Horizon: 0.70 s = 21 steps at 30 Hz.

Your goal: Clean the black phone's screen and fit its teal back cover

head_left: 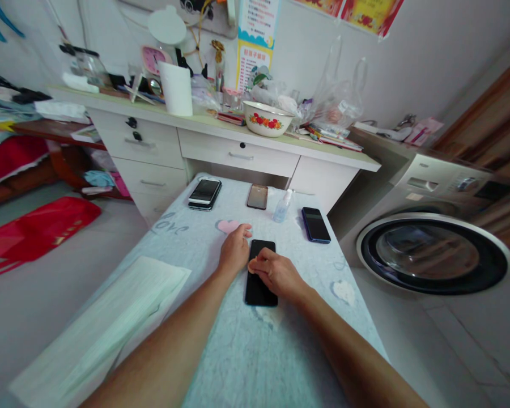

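Note:
A black phone (261, 289) lies face up on the cloth-covered table (238, 340), between my two hands. My right hand (276, 273) is over its middle, fingers pinched together on something small and orange-tan (252, 266), too little of which shows to name. Beside the phone's upper left edge rests my left hand (236, 248), its fingers curled; what they hold, if anything, is hidden. Further back stand a clear spray bottle (281, 208) and a phone or case with a brownish face (257, 196). A dark blue phone (315, 225) lies at the right.
Two stacked phones (204, 193) lie at the table's back left. Pale folded sheets (106, 323) cover the left edge. Behind is a white desk (144, 147) with a floral bowl (267, 119) and paper roll (176, 90). A washing machine (425, 226) stands right.

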Tool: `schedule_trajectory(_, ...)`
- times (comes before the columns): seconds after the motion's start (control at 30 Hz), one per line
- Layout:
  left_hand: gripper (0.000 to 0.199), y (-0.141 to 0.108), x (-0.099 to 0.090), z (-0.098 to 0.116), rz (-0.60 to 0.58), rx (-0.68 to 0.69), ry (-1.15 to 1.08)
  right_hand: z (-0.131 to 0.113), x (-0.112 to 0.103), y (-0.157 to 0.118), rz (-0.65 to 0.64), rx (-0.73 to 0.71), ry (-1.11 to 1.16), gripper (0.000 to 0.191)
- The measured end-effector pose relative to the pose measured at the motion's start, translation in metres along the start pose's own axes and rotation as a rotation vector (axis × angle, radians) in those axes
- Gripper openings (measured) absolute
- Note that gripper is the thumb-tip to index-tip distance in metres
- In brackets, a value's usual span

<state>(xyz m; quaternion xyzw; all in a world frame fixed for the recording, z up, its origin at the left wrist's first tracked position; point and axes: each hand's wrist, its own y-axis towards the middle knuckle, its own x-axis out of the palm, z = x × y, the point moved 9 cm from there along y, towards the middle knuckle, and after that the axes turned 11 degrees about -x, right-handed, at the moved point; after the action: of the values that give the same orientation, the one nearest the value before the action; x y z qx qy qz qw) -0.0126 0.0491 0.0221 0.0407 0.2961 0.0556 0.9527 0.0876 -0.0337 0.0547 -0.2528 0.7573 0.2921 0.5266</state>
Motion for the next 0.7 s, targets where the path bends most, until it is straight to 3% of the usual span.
schedule_trajectory(0.2,0.043,-0.001,0.0,0.001,-0.009,0.005,0.013,-0.008,0.002,-0.012,-0.028,-0.045,0.045,0.023)
schedule_trajectory(0.57,0.042,0.0,0.001,0.001,-0.012,0.013,0.006,0.058,-0.009,0.02,0.049,0.227,-0.078,0.024)
schedule_trajectory(0.7,0.042,-0.001,0.001,0.002,-0.014,0.019,0.003,0.063,-0.007,0.027,0.058,0.263,-0.117,0.026)
